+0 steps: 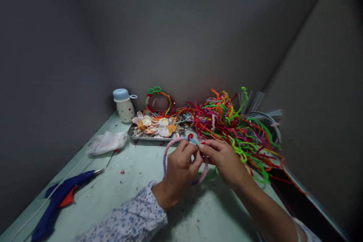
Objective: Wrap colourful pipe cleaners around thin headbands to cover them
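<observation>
A headband-like ring wound in pink, lilac and light blue pipe cleaner is held up over the table in front of me. My left hand grips it, fingers closed on its upper part. With fingertips pinched together, my right hand holds the light blue and red section at the top of the ring. A red pipe cleaner curl sticks up between the two hands. The exact spot under the fingertips is hidden.
A metal tray holds flower-shaped pieces, with finished rings behind. Tangled coloured pipe cleaners heap at the right. Left lie a blue glue gun with its cord and a plastic bag; a blue-capped bottle stands farther back.
</observation>
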Demonstrator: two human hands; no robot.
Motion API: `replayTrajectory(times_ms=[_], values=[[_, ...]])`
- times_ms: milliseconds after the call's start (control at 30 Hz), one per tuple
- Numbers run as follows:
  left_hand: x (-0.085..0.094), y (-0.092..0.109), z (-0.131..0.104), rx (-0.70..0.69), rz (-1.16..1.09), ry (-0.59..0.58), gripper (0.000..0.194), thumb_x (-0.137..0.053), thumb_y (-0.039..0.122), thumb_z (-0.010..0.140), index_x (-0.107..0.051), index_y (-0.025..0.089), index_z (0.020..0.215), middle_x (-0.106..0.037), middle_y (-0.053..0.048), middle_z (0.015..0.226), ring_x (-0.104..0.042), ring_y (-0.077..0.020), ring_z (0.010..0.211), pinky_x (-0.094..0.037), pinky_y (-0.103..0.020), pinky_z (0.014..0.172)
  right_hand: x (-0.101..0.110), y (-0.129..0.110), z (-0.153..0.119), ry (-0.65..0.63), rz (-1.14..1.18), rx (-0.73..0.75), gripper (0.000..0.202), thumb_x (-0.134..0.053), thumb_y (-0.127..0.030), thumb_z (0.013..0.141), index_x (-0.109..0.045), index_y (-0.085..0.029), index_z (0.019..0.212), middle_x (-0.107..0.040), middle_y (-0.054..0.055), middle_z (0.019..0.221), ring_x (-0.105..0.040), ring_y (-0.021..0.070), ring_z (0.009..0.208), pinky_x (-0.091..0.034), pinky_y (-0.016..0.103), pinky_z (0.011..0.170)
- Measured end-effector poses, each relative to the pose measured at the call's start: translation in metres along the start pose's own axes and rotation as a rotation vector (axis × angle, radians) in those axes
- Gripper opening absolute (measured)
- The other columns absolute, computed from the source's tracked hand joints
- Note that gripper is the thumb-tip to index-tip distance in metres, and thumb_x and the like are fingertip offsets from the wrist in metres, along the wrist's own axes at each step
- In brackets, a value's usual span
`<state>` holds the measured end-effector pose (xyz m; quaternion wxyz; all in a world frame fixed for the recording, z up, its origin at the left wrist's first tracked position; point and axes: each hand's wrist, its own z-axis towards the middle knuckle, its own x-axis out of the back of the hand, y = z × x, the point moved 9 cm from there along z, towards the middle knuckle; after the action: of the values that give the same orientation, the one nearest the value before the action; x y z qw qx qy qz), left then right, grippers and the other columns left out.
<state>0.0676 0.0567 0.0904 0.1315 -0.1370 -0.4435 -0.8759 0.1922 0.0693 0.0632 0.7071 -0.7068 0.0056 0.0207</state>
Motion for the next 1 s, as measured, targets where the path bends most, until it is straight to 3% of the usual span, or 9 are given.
replayTrajectory(times_ms=[133, 233, 333, 500, 633, 1000], values=[[0.0, -0.008, 0.001, 0.071, -0.111, 0.016, 0.013, -0.058, 0.023, 0.08, -0.064, 0.02, 0.069, -0.056, -0.002, 0.07, -0.048, -0.0136, 0.067, -0.036, -0.024, 0.065, 0.003, 0.003, 0.004, -0.01, 0.02, 0.007, 0.025, -0.072, -0.039, 0.072, -0.07, -0.015, 0.078, -0.065, 0.003, 0.073, -0.058, 0.0152, 0.067, -0.048, 0.029, 0.066], [-0.013, -0.021, 0.001, 0.302, -0.422, -0.07, 0.015, -0.057, 0.032, 0.083, -0.064, 0.018, 0.08, -0.059, -0.001, 0.072, -0.05, -0.0112, 0.061, -0.037, -0.022, 0.058, 0.01, 0.001, 0.006, 0.001, 0.035, 0.028, 0.027, -0.072, -0.04, 0.072, -0.071, -0.015, 0.082, -0.066, 0.004, 0.077, -0.059, 0.016, 0.069, -0.048, 0.029, 0.066], [-0.032, -0.03, -0.005, 0.556, -0.758, -0.176, 0.024, -0.057, 0.039, 0.083, -0.062, 0.015, 0.083, -0.056, 0.001, 0.069, -0.044, -0.006, 0.048, -0.029, -0.019, 0.044, 0.014, -0.003, 0.008, -0.015, 0.016, 0.058, 0.027, -0.07, -0.041, 0.075, -0.071, -0.016, 0.084, -0.066, 0.004, 0.077, -0.057, 0.0155, 0.069, -0.045, 0.029, 0.065], [-0.049, -0.03, -0.01, 0.743, -1.108, -0.264, 0.026, -0.068, 0.036, 0.076, -0.059, 0.012, 0.078, -0.051, 0.003, 0.067, -0.041, -0.0009, 0.044, -0.022, -0.015, 0.038, 0.013, -0.003, 0.007, -0.03, -0.031, 0.072, 0.024, -0.068, -0.041, 0.077, -0.071, -0.019, 0.085, -0.065, 0.002, 0.077, -0.055, 0.0151, 0.069, -0.042, 0.028, 0.066], [-0.052, -0.033, -0.012, 0.787, -1.144, -0.272, 0.027, -0.073, 0.034, 0.072, -0.06, 0.012, 0.079, -0.049, 0.005, 0.063, -0.039, 0.0004, 0.042, -0.022, -0.013, 0.037, 0.012, -0.002, 0.007, -0.024, -0.038, 0.078, 0.023, -0.068, -0.039, 0.078, -0.071, -0.019, 0.087, -0.064, 0.001, 0.075, -0.053, 0.0141, 0.068, -0.041, 0.027, 0.064], [-0.046, -0.028, -0.006, 0.648, -1.024, -0.28, 0.021, -0.065, 0.033, 0.08, -0.063, 0.012, 0.082, -0.046, 0.005, 0.06, -0.034, -0.0008, 0.044, -0.021, -0.015, 0.04, 0.011, -0.003, 0.007, -0.025, -0.082, 0.105, 0.024, -0.066, -0.04, 0.079, -0.072, -0.018, 0.086, -0.063, 0.002, 0.074, -0.054, 0.0152, 0.069, -0.043, 0.029, 0.066]])
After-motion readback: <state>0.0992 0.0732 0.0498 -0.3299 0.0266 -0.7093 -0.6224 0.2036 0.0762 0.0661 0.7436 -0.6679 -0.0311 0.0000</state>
